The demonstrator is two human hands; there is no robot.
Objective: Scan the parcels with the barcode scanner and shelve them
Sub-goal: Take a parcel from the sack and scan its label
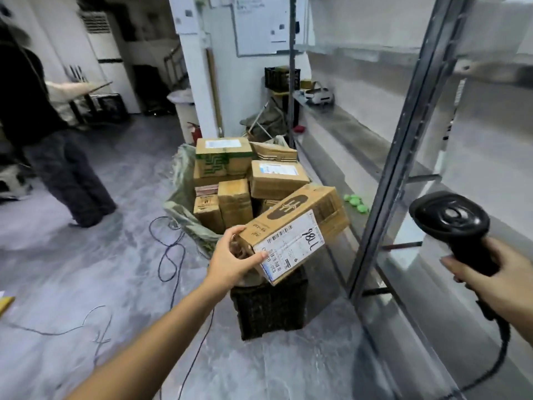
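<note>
Left hand (pixel 234 256) grips the near end of a cardboard parcel (pixel 294 230), held tilted in the air above the sack of parcels (pixel 230 180), its white label facing up. Right hand (pixel 496 277) is wrapped round the handle of the black barcode scanner (pixel 452 223), well right of the parcel, in front of the metal shelving (pixel 403 134); a person in dark clothes (pixel 43 134) stands at far left

Left arm: bare to the frame edge, no sleeve visible.
Right forearm: bare.
Left hand (pixel 230 256): ungloved.
Right hand (pixel 499 280): ungloved.

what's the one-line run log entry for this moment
left hand holds parcel | right hand grips barcode scanner | shelving: not yet
</note>
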